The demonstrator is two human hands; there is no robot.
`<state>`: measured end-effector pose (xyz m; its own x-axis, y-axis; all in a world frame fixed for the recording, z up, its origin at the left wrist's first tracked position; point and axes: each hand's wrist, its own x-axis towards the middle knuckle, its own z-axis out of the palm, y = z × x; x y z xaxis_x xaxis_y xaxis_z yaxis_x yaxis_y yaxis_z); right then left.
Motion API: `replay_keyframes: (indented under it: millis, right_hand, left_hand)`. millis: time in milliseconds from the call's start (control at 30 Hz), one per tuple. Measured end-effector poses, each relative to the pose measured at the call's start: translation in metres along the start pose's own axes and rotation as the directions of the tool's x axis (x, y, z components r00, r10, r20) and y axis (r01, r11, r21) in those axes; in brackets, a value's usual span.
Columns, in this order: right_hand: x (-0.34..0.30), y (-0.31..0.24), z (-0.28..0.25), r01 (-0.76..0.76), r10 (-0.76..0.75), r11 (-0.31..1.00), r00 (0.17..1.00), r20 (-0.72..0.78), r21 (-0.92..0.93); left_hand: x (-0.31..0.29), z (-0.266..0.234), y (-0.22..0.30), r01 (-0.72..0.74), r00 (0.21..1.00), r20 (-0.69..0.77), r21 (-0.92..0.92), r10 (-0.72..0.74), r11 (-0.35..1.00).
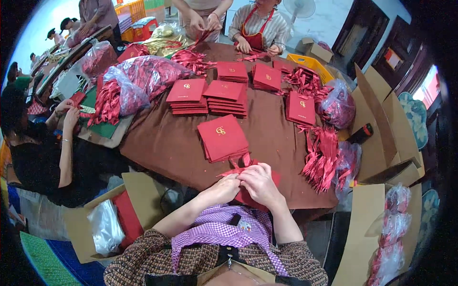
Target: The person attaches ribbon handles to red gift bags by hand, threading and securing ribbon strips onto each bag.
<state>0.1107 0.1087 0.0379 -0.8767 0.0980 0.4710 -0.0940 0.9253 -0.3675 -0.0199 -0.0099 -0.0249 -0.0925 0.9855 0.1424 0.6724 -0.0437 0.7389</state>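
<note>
At the table's near edge, my left hand (222, 189) and my right hand (260, 185) meet, fingertips pinched together on a red satin ribbon (238, 166). Its loose ends stick up past my fingers. Below the hands lies a flat red paper piece, perhaps a pouch or folder (250, 199), mostly covered by them. Just beyond is a small stack of red folders (223, 138) with a gold emblem. My fingers hide where the ribbon meets the paper.
More red stacks (186, 93) cover the brown-clothed table (267, 138). Ribbon bundles (322, 157) hang at the right, near cardboard boxes (377, 119). An open carton (143, 202) stands lower left. Co-workers handle red pieces at the left (67, 109) and far side (257, 43).
</note>
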Motion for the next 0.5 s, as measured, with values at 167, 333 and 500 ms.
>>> replay_keyframes:
  millis: [167, 333, 500]
  right_hand:
    - [-0.002, 0.005, -0.001, -0.012, 0.018, 0.998, 0.994, 0.106, -0.056]
    - [-0.003, 0.013, -0.003, 0.018, 0.008, 0.992, 0.981, 0.196, -0.128]
    - [0.008, 0.014, -0.017, 0.068, -0.042, 0.996, 0.937, 0.346, -0.062]
  left_hand:
    - [-0.002, -0.003, 0.001, -0.139, 0.985, -0.112, -0.072, 0.131, 0.988]
    - [-0.003, -0.02, 0.013, -0.06, 0.998, -0.025, -0.024, 0.059, 0.998]
    - [-0.004, -0.025, 0.008, -0.136, 0.991, -0.014, -0.091, 0.135, 0.987]
